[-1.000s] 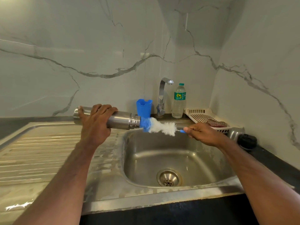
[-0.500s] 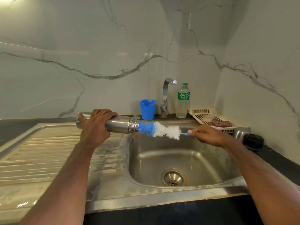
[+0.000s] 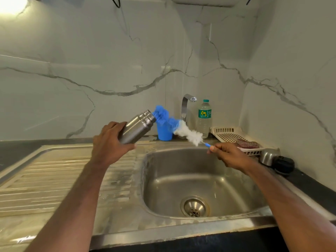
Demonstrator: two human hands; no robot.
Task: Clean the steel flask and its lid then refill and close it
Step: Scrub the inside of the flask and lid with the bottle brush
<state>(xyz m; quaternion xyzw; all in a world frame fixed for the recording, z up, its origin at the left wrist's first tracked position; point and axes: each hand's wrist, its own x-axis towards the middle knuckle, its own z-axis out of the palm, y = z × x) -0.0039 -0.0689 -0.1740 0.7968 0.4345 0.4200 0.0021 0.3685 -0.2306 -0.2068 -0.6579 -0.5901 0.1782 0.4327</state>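
the left hand [image 3: 109, 144] grips the flask [image 3: 136, 129], tilted mouth-up over the sink [image 3: 181, 230] edge; the right hand [image 3: 229, 156] pinches the brush [image 3: 183, 130] handle, bristles just outside the mouth. scrubbing looks done or paused; next likely rinsing under the tap [image 3: 185, 106].

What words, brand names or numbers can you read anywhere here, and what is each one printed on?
Plastic water bottle behind the sink: green label with a yellow logo and the start of white lettering, too blurred to read.
Steel flask in the left hand: no text visible.
Blue cup, bottle brush in the right hand, white basket: no text visible.
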